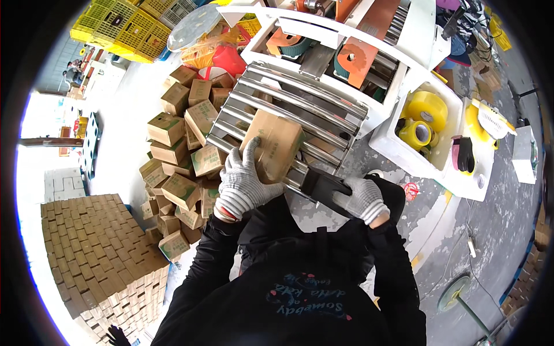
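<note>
A taped brown cardboard box [279, 144] rests on the metal rollers of a short conveyor [323, 105] in front of me. My left hand [245, 180], in a grey-white knit glove, grips its near left corner, fingers along the left side and thumb across the near edge. In my gloved right hand [362, 199] is a black handheld device [323, 187] with a blocky head. Its head lies over the near end of the rollers, just right of the box's near side. My fingers wrap round its grip; the underside is hidden.
Many loose cardboard boxes [180, 190] are heaped left of the conveyor, with a neat box stack [104, 242] farther left. A white sealing machine [381, 106] stands beyond the rollers. On the right, a white foam bin [398, 151] contains yellow tape rolls [427, 109]. Yellow crates [118, 29] stand far left.
</note>
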The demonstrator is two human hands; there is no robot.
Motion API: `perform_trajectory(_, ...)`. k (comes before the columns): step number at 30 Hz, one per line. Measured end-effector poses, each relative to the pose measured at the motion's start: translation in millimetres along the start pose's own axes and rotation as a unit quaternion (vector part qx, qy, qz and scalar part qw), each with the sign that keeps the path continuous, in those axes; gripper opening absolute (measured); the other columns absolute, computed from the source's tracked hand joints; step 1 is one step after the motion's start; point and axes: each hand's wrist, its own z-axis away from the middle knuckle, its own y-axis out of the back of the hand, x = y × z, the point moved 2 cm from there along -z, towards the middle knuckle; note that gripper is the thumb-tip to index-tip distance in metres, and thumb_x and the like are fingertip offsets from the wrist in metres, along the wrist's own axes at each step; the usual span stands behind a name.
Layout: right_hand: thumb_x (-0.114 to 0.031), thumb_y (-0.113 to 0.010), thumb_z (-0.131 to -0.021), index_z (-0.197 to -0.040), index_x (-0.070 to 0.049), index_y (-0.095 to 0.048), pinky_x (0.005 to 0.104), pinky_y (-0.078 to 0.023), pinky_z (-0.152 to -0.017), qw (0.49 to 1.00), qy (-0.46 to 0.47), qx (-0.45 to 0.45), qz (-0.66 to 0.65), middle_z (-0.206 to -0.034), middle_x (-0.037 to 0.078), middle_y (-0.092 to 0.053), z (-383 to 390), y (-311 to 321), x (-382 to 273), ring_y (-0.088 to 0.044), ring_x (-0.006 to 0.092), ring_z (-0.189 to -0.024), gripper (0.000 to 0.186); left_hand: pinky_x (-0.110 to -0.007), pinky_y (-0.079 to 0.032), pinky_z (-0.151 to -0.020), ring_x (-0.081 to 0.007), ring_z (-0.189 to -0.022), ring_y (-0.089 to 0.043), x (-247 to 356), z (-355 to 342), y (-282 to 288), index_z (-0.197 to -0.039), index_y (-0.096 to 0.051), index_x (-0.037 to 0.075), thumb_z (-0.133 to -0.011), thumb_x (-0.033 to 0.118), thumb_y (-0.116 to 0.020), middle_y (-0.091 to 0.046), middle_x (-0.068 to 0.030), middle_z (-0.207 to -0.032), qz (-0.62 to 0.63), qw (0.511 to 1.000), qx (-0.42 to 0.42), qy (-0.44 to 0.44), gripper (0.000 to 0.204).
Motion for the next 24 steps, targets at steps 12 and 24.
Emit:
perform_trajectory(12,-0.049,-0.062,-0.072,-0.103,0.002,-0.061,0.0389,-0.048,-0.083,0.988,-0.117,-0.096,-0.024,-0.1,0.026,-0.061,-63,-19,-23,-0.059,0.0388,-0.093,0.061,-0.05,-0.033,-0.09,-0.0398,-0.108,-0.04,35,-10,-4,-0.129,-0.035,0.015,-0.05,0.034,-0.078,-0.04,-0.0242,-0.115,0.0,0.982,0.175,0.066,0.093)
perform_trajectory(24,-0.031,-0.067,-0.08,-0.069,0.001,-0.062,0.0256,-0.039,-0.053,0.864,-0.143,0.182,-0.447,-0.059,0.001,-0.057,67,14,26,-0.049,0.0074,-0.056,0.034,-0.046,-0.041,-0.092,-0.039,-0.111,-0.045,-204,47,61,-0.135,-0.03,0.018,-0.062,0.035,-0.077,-0.042,-0.0209,-0.127,-0.254,0.835,0.342,0.348,0.089)
